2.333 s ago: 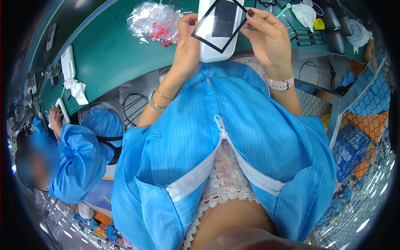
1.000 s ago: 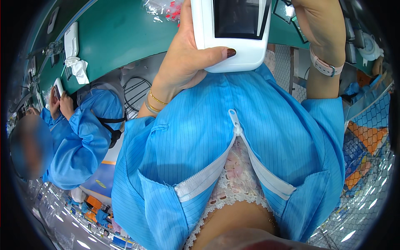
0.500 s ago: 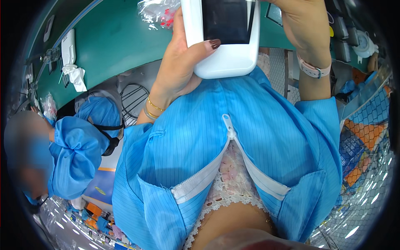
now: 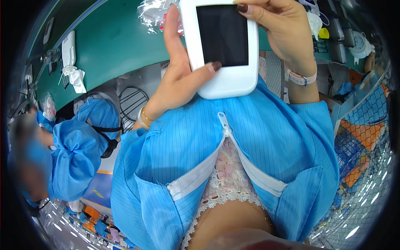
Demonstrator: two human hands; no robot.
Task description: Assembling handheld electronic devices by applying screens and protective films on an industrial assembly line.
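Note:
In front of my blue smock I have a white handheld device with rounded corners and a dark, blank screen. My left hand grips its left side, the thumb lying across the lower edge of the screen and the index finger pointing up along the side. At the upper right corner, my right hand has its thumb on the screen's edge and its other fingers behind or over the top rim. The device's lower end is against or just over my smock. Its back is hidden.
Beyond the device a clear plastic bag lies on the green table. A white device and crumpled tissue lie farther left. A co-worker in blue sits at left. A yellow cap and white round object stand at right.
The device has come down toward me, showing more of its screen and top. My right hand has moved left and down, with its thumb now visible on the screen's upper corner.

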